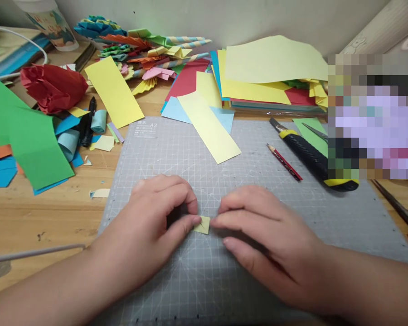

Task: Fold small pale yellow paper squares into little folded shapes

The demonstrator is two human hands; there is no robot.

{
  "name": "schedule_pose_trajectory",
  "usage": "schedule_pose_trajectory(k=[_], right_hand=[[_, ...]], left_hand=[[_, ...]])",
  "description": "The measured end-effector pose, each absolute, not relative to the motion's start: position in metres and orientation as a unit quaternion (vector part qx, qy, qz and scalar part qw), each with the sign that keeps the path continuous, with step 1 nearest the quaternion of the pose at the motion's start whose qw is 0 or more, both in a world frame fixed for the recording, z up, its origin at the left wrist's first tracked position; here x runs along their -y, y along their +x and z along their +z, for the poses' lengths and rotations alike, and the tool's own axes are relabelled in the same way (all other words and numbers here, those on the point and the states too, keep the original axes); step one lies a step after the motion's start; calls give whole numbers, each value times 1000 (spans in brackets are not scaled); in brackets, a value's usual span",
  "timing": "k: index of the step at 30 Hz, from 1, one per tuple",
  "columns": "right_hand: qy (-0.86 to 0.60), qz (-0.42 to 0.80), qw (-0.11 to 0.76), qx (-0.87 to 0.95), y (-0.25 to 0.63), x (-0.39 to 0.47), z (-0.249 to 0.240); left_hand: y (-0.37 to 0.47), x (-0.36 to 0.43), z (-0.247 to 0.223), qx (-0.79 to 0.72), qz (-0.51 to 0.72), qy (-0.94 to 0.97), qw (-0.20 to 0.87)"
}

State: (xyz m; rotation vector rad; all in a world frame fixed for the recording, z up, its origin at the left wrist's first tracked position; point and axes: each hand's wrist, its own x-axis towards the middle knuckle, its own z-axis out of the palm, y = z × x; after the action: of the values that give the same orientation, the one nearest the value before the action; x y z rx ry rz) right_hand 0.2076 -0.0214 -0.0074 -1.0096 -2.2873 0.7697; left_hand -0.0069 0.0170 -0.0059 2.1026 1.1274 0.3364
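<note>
My left hand (153, 222) and my right hand (258, 235) meet over the grey cutting mat (190, 149). Between their fingertips lies a small folded piece of pale yellow paper (203, 225). My left index finger presses on its left edge, and my right fingers pinch its right edge. Most of the little piece is hidden under the fingers. A longer pale yellow strip (209, 127) lies flat on the mat's far side.
A black-and-yellow utility knife (309, 156) and a red pencil (284, 162) lie at the mat's right. Scissors (404, 217) sit at the far right. Stacks of coloured paper (275, 77), folded paper pieces (139, 50), green sheets (23, 131) and a black pen (87, 122) fill the wooden desk.
</note>
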Motion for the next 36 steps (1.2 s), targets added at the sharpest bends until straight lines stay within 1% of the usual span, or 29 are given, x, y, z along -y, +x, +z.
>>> schedule_pose_trajectory(k=[2,4,6,8,12,14,20,24,27,31,36], right_hand=[[-420,300,273,812,206,22,-6],[-449,322,264,791,203,22,-4],[-450,351,252,781,201,22,-2],[-434,388,252,773,200,22,0],[-429,458,259,734,200,23,2],[-442,473,259,716,199,24,2],[-442,487,262,706,197,23,5],[-444,502,260,695,197,22,5],[-433,505,273,695,197,22,5],[-459,513,295,663,196,21,5],[-458,517,303,657,196,21,5]], left_hand=[[-7,-14,-3,-455,147,783,398],[-5,-10,1,-478,168,730,458],[-2,-5,4,-477,182,680,526],[1,-2,7,-484,200,651,550],[5,2,9,-490,225,639,548],[5,3,9,-482,233,652,537],[6,2,9,-444,188,707,517],[7,2,10,-445,197,705,516],[8,3,9,-442,206,701,521],[9,3,8,-455,218,690,520],[9,3,8,-443,220,692,527]])
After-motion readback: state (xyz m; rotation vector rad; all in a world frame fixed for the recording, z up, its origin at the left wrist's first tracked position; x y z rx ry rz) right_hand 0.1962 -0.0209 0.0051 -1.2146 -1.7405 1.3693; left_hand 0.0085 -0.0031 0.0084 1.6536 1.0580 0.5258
